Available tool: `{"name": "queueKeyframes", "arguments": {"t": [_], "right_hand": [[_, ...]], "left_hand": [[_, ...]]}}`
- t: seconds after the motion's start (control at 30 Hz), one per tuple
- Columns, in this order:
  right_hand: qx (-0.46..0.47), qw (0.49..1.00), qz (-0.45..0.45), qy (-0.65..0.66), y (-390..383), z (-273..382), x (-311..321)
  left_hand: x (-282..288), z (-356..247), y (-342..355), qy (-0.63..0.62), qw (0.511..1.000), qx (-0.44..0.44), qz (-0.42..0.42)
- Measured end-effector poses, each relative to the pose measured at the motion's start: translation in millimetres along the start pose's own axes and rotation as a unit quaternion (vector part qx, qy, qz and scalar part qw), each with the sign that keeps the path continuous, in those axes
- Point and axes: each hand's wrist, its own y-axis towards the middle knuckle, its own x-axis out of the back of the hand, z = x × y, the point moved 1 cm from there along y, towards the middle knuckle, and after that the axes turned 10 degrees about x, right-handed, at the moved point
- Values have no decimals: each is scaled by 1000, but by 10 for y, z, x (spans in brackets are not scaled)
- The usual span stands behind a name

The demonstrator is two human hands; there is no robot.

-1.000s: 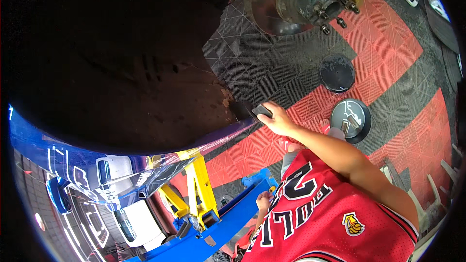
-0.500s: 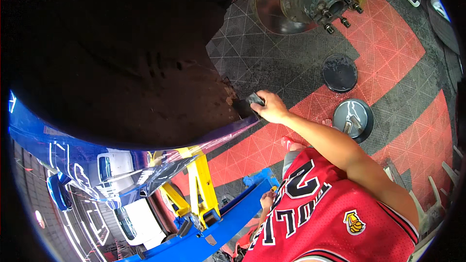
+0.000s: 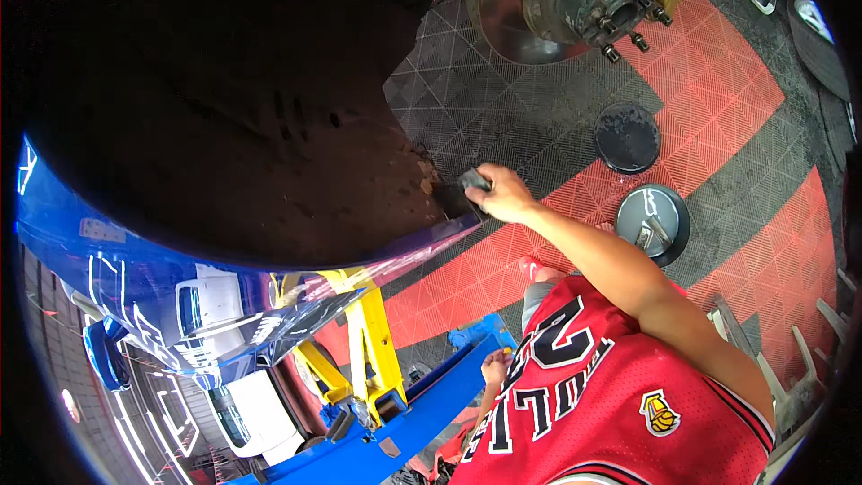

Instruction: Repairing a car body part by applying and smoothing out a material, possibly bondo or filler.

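Note:
My right hand grips a dark grey block, which looks like a sponge or a brush. The block is against the lower edge of the dark, dirt-spotted wheel well, where it meets the glossy blue body panel. Lower in the view, my left hand is beside the end of the blue lift beam, its fingers curled. A small yellow bit shows at its fingertips, too small to name. Much of the wheel well's inside is lost in shadow.
A bare brake disc and hub with several studs hangs at the top. On the red and black tiled floor stand a black round lid and a bucket with tools in it. A yellow lift arm and white car are at lower left.
The right hand and its block have shifted only slightly along the wheel-well edge. Near the beam, the left hand has moved a little. The view has tilted slightly.

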Motion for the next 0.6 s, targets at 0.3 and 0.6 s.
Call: {"name": "queueKeyframes", "arguments": {"t": [0.3,0.6], "right_hand": [[-44,999,-1,18,-133,-213,31],[86,995,-49,-30,-401,-247,-27]], "left_hand": [[87,366,278,-36,998,13,41],[35,315,477,-25,997,-38,57]]}}
